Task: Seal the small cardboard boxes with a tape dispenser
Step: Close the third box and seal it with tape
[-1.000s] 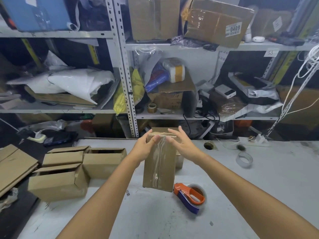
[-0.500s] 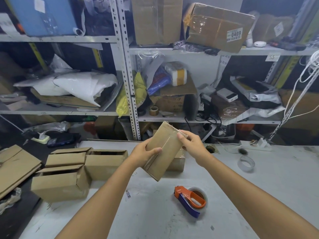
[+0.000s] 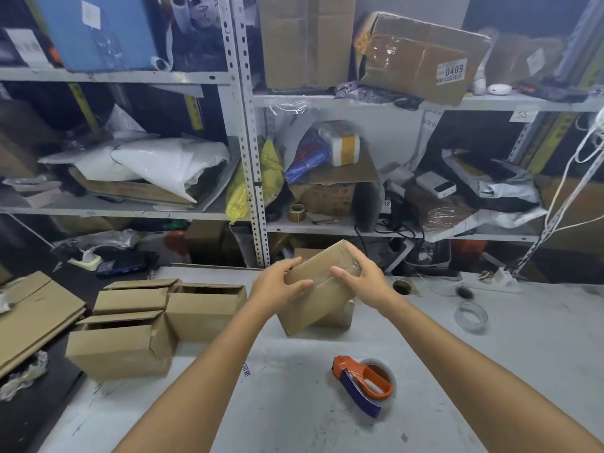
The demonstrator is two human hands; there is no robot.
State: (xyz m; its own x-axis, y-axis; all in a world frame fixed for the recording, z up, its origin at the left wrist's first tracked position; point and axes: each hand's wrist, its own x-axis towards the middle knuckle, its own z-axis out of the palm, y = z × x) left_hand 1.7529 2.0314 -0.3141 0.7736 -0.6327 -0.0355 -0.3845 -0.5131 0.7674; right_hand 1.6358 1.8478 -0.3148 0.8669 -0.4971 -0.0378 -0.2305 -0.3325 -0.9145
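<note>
A small brown cardboard box [image 3: 318, 307], matte and oblong with crisp edges, is held tilted above the grey, scuffed desk [image 3: 294, 420], its upper end pointing away to the right. The left hand [image 3: 277, 286] grips its left edge, thumb on top and fingers [image 3: 302, 284] curled over the near face. The right hand [image 3: 362, 282] clasps the upper right end, thumb laid across the face and the remaining fingers wrapped round the far side. A glossy strip of clear tape shines on the cardboard between the two hands. A second small box [image 3: 340, 317] stands on the desk just behind the held one; whether the two touch is hard to tell. The tape dispenser [image 3: 362, 384], orange handle, dark blue body and a clear roll, lies on the desk near the right forearm, apart from the box. To the left, three open boxes [image 3: 121, 344] with raised flaps sit clustered together beside flattened cardboard sheets [image 3: 36, 308]. A bare translucent tape ring [image 3: 470, 317] lies further right.
</note>
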